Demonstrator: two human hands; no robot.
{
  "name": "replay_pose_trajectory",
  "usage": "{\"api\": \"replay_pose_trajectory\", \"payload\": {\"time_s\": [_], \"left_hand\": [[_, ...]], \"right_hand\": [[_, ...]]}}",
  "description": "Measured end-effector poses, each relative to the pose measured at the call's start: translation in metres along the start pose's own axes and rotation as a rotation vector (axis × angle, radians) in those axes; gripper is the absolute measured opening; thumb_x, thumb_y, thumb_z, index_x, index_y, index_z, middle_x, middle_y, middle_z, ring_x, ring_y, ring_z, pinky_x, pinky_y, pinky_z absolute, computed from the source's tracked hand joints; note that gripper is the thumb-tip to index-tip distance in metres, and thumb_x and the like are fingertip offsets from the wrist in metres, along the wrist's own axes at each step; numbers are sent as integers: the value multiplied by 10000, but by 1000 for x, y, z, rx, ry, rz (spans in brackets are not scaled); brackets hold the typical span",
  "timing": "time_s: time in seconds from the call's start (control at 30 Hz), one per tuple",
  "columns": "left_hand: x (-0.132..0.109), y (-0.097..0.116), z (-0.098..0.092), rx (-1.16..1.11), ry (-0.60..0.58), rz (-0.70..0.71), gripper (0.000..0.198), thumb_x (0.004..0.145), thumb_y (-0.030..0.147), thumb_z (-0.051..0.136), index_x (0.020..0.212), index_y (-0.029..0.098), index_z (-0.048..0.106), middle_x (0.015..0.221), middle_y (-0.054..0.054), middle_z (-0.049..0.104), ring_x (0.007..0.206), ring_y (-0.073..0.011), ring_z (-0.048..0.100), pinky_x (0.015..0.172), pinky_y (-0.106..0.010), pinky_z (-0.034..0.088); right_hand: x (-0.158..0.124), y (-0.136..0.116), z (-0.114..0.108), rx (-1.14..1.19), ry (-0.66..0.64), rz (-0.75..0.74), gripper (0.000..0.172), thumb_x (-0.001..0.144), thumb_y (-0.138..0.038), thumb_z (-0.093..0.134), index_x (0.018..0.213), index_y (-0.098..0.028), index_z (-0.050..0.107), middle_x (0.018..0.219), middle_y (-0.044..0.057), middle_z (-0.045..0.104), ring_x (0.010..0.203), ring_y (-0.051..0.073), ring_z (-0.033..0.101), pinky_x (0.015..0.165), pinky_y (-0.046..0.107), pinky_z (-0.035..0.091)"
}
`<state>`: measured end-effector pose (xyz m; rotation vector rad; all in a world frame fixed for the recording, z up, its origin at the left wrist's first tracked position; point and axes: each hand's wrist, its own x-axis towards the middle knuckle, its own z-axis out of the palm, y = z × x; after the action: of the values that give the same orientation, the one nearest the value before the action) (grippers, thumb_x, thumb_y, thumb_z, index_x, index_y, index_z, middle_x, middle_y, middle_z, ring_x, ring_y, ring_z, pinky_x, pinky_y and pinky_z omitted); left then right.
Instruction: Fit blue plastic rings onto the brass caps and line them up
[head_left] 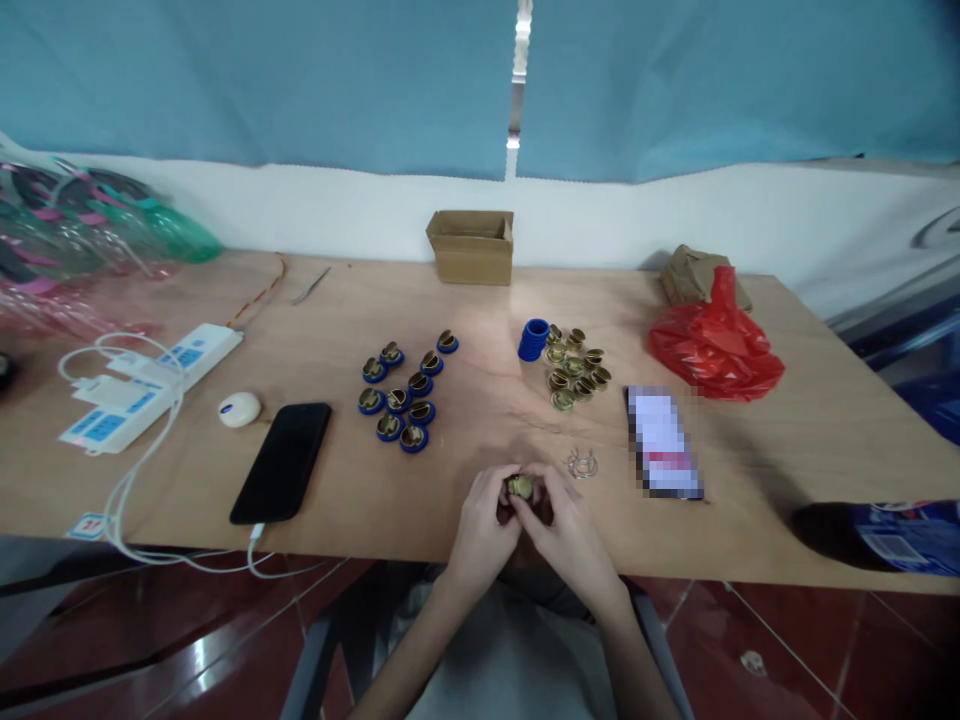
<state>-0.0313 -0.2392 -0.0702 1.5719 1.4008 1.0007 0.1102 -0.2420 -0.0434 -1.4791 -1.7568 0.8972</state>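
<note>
Both hands meet over the table's front edge around one small brass-coloured disc-shaped part [520, 487]. My left hand [484, 525] grips it from the left with bent fingers, and my right hand [562, 525] pinches it from the right. The fingers cover much of the part. Just beyond my right hand lie several thin silvery wire rings [582, 463]. Farther off sits a cluster of loose brass parts [574, 365] beside a stack of blue rings [534, 340]. To the left, several brass parts seated in blue rings [397, 400] are spread out in a group.
An open cardboard box [474, 262] stands at the back. On the right are a red plastic bag [716, 345], a lit phone [664, 442] and a dark bottle [877, 535]. A black phone [281, 463], white earbud case [239, 409] and power strip [154, 388] with cables lie left.
</note>
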Motion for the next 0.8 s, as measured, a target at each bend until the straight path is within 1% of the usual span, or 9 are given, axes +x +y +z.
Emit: {"api": "replay_pose_trajectory", "payload": {"time_s": [0.53, 0.67, 0.8], "left_hand": [[0, 1, 0, 8, 7, 8, 490, 711, -25, 541, 1132, 207, 638, 1071, -64, 685, 961, -204, 624, 852, -351, 527], [0, 1, 0, 14, 20, 17, 482, 710, -28, 548, 1123, 201, 643, 1052, -59, 690, 944, -200, 631, 847, -339, 533], [0, 2, -1, 17, 18, 20, 483, 711, -28, 547, 1123, 204, 643, 1063, -62, 692, 974, -208, 633, 867, -345, 531]], "right_hand": [[0, -1, -1, -8, 3, -11, 198, 926, -190, 568, 1117, -242, 564, 1001, 54, 699, 897, 226, 679, 799, 375, 558], [0, 0, -1, -13, -8, -4, 219, 928, -183, 570, 1140, -238, 559, 1028, 58, 698, 920, 229, 679, 820, 379, 555], [0, 0, -1, -13, -6, -6, 224, 926, -179, 572, 1141, -240, 567, 1036, 57, 701, 949, 232, 680, 838, 380, 557]]}}
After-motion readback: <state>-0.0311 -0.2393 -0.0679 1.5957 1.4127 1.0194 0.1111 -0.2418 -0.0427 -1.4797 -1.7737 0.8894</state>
